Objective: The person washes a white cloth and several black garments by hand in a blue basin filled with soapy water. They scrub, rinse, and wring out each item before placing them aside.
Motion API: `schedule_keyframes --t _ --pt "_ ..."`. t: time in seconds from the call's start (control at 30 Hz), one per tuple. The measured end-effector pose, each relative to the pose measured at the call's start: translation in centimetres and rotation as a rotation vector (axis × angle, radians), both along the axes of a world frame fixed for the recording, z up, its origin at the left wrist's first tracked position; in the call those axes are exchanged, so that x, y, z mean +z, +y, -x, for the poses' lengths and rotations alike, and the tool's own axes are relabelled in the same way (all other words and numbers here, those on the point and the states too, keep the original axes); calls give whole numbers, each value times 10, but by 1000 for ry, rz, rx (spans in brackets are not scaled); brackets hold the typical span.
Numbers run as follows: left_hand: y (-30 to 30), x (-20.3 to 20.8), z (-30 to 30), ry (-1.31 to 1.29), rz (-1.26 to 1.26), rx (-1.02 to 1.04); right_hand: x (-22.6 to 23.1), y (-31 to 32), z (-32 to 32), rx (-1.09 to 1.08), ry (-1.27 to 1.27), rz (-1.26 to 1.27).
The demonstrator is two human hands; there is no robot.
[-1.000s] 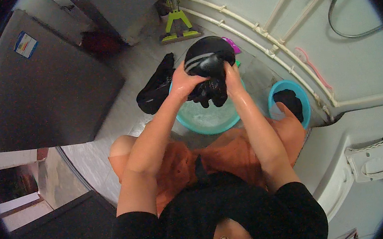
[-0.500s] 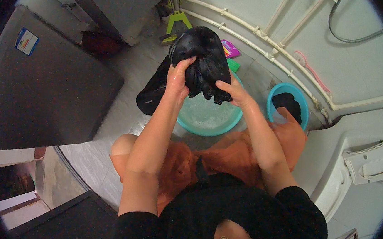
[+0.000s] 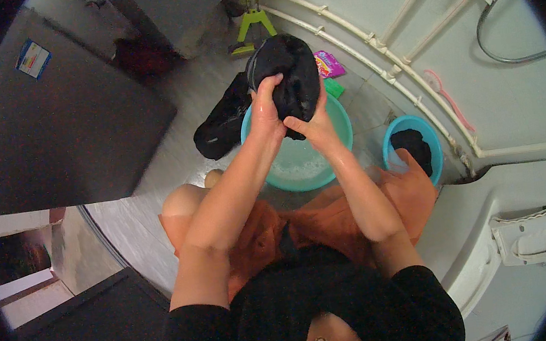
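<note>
A bunched black garment [image 3: 287,72], wet-looking and folded into a thick bundle, is held up over the far side of a turquoise basin [image 3: 348,125]. My left hand [image 3: 266,111] grips its left side, the thumb lying across the front. On the lower right, my right hand [image 3: 313,128] is closed on the same cloth, its thumb near the other wrist. Foamy water [image 3: 300,165] fills the basin below. Left of the basin lies more black fabric [image 3: 221,133]; whether it joins the bundle I cannot tell. The fingers behind the cloth are hidden.
A small blue tub [image 3: 438,156] with black cloth [image 3: 412,148] stands at the right. Beyond the basin lie a purple packet [image 3: 329,64] and a green item [image 3: 334,88]. White pipes [image 3: 353,43] run along the wall, near a pink brush [image 3: 452,106]. A large grey cabinet [image 3: 68,130] stands left.
My hands have come closer together, the right one moving left and inward. The garment is now a tighter bundle, and its loose lower folds are gathered in.
</note>
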State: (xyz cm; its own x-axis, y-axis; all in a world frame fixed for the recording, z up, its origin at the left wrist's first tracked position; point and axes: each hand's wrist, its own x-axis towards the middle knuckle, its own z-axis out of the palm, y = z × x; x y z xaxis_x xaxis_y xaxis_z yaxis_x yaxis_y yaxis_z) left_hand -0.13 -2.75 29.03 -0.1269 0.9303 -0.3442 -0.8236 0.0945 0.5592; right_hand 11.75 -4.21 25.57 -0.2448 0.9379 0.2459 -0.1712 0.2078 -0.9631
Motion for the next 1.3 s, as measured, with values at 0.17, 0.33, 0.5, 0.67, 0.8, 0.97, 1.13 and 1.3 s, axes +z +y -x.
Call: schedule_keyframes --t 0.17,0.33,0.5,0.67,0.8,0.97,1.13,1.3 --pt "0 2 -8 25 10 -57 -12 7 -9 -13 -26 192" --pt "-6 -9 -11 442 -21 -163 -11 0 -15 28 85 347" --pt "1 -31 18 840 159 -352 -14 0 -34 238 423 950" --pt "6 -42 62 425 406 -249 13 -6 -39 344 814 1167" --pt "18 -45 54 -3 257 -331 30 -18 -43 568 1073 1330" --pt "28 -74 49 -311 -9 -340 45 -33 -44 647 1062 1385" --pt "44 -38 44 -360 34 -510 35 -16 -67 503 383 1245" --pt "51 -38 40 -31 112 -486 25 4 -62 332 -193 1072"
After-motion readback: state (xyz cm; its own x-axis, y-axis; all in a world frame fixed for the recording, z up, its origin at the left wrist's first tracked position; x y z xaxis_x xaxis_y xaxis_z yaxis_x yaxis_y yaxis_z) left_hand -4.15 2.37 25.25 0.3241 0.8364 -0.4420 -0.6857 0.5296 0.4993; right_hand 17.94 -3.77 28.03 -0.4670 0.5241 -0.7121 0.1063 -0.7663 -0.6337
